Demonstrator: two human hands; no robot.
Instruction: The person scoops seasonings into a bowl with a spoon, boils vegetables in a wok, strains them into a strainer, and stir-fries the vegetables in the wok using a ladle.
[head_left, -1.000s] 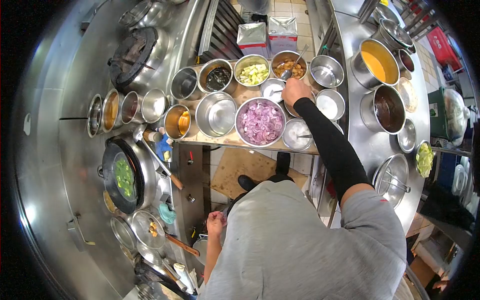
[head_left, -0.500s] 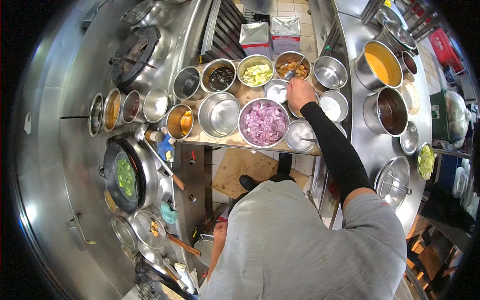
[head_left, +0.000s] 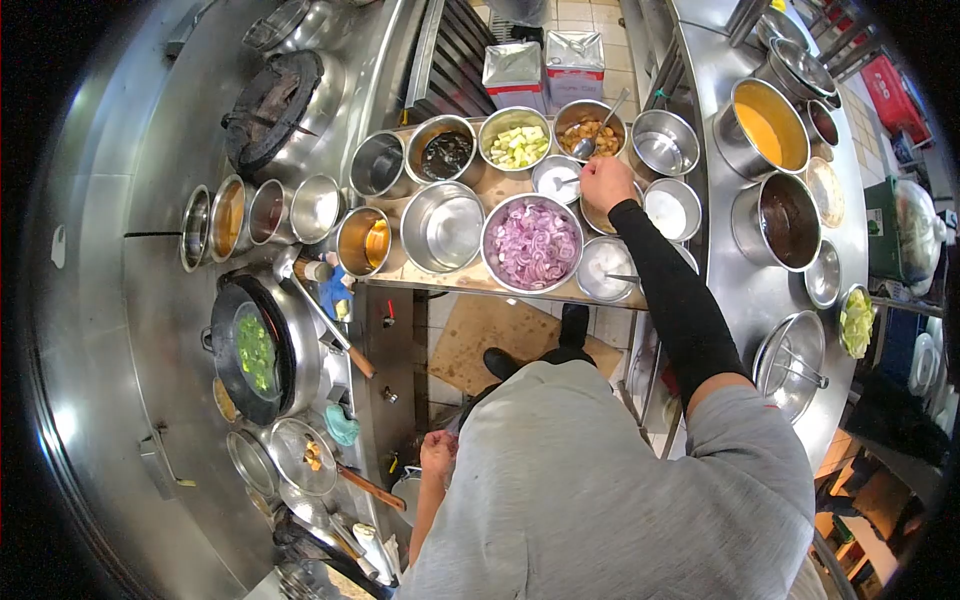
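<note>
Reached out over the worktop [head_left: 490, 186] with the right hand [head_left: 606, 182], in a black sleeve up to around the elbow. Drew its fingers together, pinching the far end of a metal spoon [head_left: 567, 182]. Looked slim, silvery and plain, this spoon, with the handle end hidden under the hand and the head blurred against white contents. Sat inside a small steel bowl [head_left: 534, 184], just left of the hand. Pointed head-first to the left, away from the hand, with the long axis roughly sideways across the view; could not tell the tilt.

Bordered, on the side nearer the body, on a big bowl of sliced purple onion [head_left: 532, 243]. Had pale green chunks [head_left: 520, 146] beyond to the left, and brown pieces [head_left: 583, 133] straight beyond, with a larger spoon [head_left: 611, 112] leaning in them. Neighboured, past the hand to the right, a round white-filled container [head_left: 672, 208].

Held the left hand [head_left: 438, 453] low, off the worktop and beside the grey shirt [head_left: 600, 480], fingers curled inward. Could not tell its grip or contents. Left 2 hands well apart.
</note>
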